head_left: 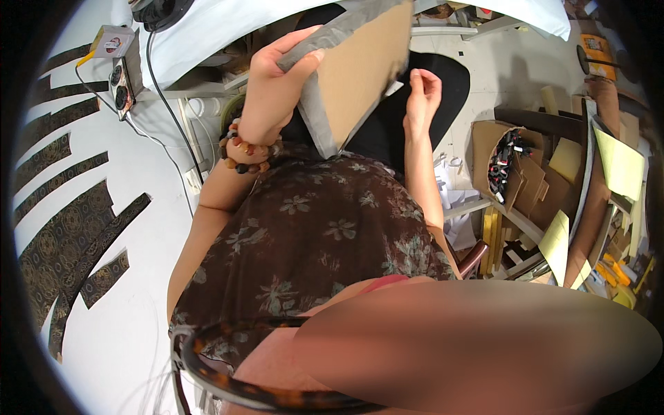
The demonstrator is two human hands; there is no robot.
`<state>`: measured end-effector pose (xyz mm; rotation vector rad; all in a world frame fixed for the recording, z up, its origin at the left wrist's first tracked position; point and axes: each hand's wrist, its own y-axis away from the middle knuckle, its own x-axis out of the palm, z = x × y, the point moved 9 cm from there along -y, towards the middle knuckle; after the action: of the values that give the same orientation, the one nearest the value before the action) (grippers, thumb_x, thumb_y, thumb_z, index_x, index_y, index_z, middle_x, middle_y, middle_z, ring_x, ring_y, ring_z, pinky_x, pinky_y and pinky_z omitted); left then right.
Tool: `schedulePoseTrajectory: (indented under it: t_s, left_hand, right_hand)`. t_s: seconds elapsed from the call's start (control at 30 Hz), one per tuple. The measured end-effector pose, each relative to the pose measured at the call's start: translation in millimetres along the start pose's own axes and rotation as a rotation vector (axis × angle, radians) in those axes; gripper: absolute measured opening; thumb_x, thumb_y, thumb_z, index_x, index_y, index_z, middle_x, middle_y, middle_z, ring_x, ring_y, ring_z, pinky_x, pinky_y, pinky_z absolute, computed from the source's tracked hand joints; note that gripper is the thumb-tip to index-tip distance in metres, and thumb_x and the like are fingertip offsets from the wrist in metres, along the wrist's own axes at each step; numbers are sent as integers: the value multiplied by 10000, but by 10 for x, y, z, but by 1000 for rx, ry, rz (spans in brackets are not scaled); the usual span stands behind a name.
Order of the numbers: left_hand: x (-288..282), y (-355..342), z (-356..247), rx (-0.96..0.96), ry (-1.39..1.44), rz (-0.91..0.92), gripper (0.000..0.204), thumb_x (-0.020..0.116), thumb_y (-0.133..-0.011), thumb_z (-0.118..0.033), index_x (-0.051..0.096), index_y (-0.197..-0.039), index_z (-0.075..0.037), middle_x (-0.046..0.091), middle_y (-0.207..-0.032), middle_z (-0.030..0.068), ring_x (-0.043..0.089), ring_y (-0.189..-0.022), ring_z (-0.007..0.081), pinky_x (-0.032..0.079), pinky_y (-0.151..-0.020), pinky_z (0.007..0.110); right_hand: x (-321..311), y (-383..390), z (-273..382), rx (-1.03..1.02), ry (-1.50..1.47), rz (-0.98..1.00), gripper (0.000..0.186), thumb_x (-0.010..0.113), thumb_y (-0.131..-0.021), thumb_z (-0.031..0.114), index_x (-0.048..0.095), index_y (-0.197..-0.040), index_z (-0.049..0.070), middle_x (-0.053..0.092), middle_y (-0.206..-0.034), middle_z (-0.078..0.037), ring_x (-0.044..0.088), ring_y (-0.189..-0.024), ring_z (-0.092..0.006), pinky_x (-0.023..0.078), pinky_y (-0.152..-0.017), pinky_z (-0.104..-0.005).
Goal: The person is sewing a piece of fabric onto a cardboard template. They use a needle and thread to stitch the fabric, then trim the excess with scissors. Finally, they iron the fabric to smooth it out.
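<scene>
While the grey-bordered tan board is clamped by its edge in the left hand above the dark-trousered lap, it is best held firmly without creasing the border, and whether anything is pinched by the curled right hand near it cannot be told.

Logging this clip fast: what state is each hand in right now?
Left hand: closed, holding the grey-edged tan board by its edge.
Right hand: partly open, fingers loosely curled, nothing visible in it.
</scene>
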<state>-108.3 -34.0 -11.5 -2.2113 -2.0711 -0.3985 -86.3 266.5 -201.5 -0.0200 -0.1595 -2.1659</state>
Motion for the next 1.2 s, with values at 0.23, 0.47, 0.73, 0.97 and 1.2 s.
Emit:
schedulePoseTrajectory:
  t_s: [0.23, 0.47, 0.73, 0.97, 1.2]
  left_hand:
    - [-205, -228, -338, 12, 158, 104, 386, 681, -930, -44, 656, -1301, 55, 724, -1187, 129, 681, -1085, 175, 534, -963, 295]
    - [-1020, -732, 19, -48, 422, 96, 408, 592, -953, 18, 580, -1350, 113, 655, -1319, 207, 679, -1162, 249, 551, -1026, 352]
    - [-1548, -918, 409, -57, 362, -24, 316, 624, -954, 12, 674, -1266, 32, 671, -1320, 146, 646, -1182, 209, 518, -1058, 369]
    - [-1750, -600, 344, 99, -250, -83, 272, 691, -940, -3, 714, -1210, -6, 734, -1227, 77, 678, -1104, 172, 529, -980, 310]
    - [-1682, -496, 182, 322, -644, -146, 310, 709, -900, 5, 719, -1207, -32, 731, -1188, 135, 693, -1108, 262, 543, -931, 326]
  right_hand:
    - [-328, -386, 535, -136, 390, 111, 515, 728, -980, 330, 563, -1349, 11, 601, -1287, -123, 576, -1151, -212, 477, -1001, -366]
    - [354, -200, 2138, -803, 712, -6, 181, 732, -917, 146, 689, -1056, 38, 691, -1085, -115, 634, -1042, -302, 496, -879, -415]
    - [2858, -1503, 2177, -950, 1016, 601, 286, 786, -791, 256, 781, -985, 46, 732, -1060, -234, 694, -1017, -387, 542, -913, -438]
    - [3416, -1863, 1470, -669, 1473, 1119, 380, 859, -703, 344, 789, -888, 20, 763, -868, -163, 730, -810, -326, 573, -777, -407]
    - [3449, -1732, 1613, -567, 1517, 1172, 412, 903, -623, 295, 767, -881, 3, 752, -826, -159, 715, -776, -289, 568, -742, -389]
